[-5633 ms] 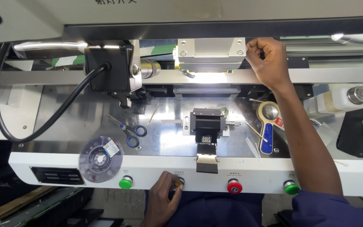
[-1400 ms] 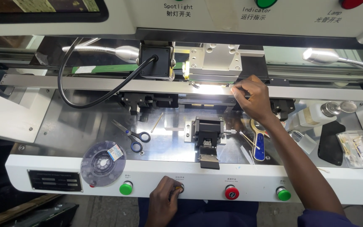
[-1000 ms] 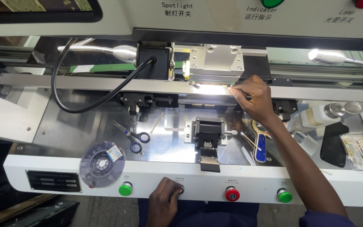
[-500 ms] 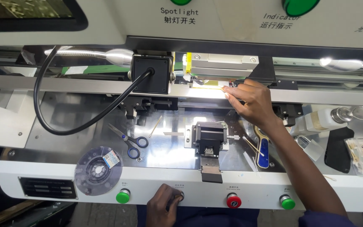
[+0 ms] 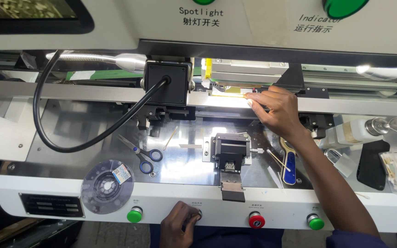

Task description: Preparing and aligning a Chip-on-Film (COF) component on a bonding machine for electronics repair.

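On steel machine deck (image 5: 70, 133), scissors (image 5: 141, 154), tape reel (image 5: 107, 186), black cable (image 5: 65, 138)

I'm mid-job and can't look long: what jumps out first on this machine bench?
The brightly lit slot under the top housing, where the right hand reaches in at its right end. Below, the left hand rests on a knob on the white front panel, between a green button and a red button.

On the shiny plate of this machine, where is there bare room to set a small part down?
Bare steel plate lies inside the black cable loop, left of the scissors. A narrower patch sits between scissors and the central black fixture. Right of the fixture is crowded: right hand, blue-handled tool, swabs, bottles.
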